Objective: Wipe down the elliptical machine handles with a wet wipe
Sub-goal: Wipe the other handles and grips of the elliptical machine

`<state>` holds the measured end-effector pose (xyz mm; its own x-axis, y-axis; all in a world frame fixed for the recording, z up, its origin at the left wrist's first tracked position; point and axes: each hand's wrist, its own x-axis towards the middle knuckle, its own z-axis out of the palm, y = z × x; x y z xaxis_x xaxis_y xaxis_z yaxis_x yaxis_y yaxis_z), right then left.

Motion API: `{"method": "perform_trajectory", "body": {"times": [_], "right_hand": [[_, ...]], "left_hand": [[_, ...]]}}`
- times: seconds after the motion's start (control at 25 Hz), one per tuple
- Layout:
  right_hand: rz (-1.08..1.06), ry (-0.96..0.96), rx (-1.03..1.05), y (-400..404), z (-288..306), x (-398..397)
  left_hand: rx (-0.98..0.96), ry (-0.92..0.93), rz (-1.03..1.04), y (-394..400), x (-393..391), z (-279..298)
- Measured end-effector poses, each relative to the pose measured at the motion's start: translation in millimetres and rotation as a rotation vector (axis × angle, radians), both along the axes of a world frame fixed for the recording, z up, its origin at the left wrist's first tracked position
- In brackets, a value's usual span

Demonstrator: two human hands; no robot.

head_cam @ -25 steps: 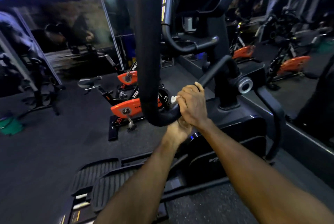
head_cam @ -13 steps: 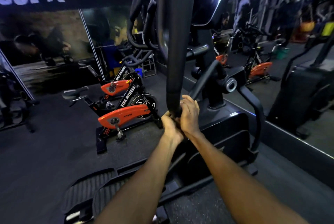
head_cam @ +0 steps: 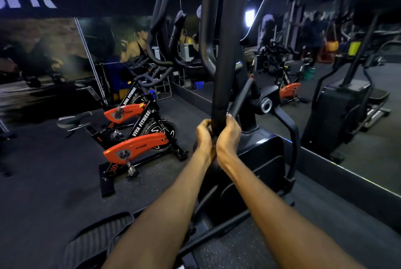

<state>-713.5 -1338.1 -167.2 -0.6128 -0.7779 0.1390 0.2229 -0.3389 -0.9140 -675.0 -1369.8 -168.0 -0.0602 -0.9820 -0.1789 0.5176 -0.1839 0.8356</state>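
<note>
- My left hand (head_cam: 204,136) and right hand (head_cam: 229,136) are together, both with fingers curled around the lower end of the black handle (head_cam: 225,62), which rises straight up from them.
- I cannot see the wet wipe; it may be hidden inside the grip.
- To the left of my hands stand two orange spin bikes (head_cam: 134,149).

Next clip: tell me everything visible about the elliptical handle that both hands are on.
The handle is a thick black bar with a matte, rubbery-looking covering, running nearly upright from the top of the picture down to the hands. A faint ring marks a seam just above them. The left hand and right hand grip its lower end from opposite sides, fingers curled round it. No wipe can be made out between hands and bar. Its top is cut off.
</note>
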Motion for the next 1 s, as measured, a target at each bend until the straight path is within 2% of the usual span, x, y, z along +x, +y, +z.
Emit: {"method": "perform_trajectory", "body": {"times": [0.16,0.32,0.48,0.6,0.72,0.8,0.88,1.0], "right_hand": [[-0.199,0.007,-0.026,6.1,4.0,25.0],[-0.450,0.068,0.048,17.9,0.9,52.2],[-0.550,0.166,0.104,42.3,5.3,81.9],[-0.474,0.273,0.129,50.2,11.7,115.1],[-0.304,0.262,0.170,44.1,23.1,141.8],[-0.221,0.220,0.226,37.7,29.7,144.9],[-0.126,0.194,0.202,29.9,31.2,140.2],[-0.057,0.233,0.161,11.3,30.6,133.1]], "left_hand": [[-0.055,-0.057,-0.122,4.0,24.4,-1.2],[-0.053,-0.247,-0.198,0.7,72.5,-9.9],[-0.082,-0.364,-0.299,10.5,116.8,-5.1],[-0.081,-0.391,-0.437,19.7,144.1,10.9],[-0.146,-0.341,-0.547,24.2,165.5,22.6],[-0.235,-0.312,-0.437,16.4,175.1,25.0],[-0.332,-0.322,-0.306,3.6,184.0,27.0],[-0.423,-0.370,-0.221,-24.7,191.5,30.0]]}}
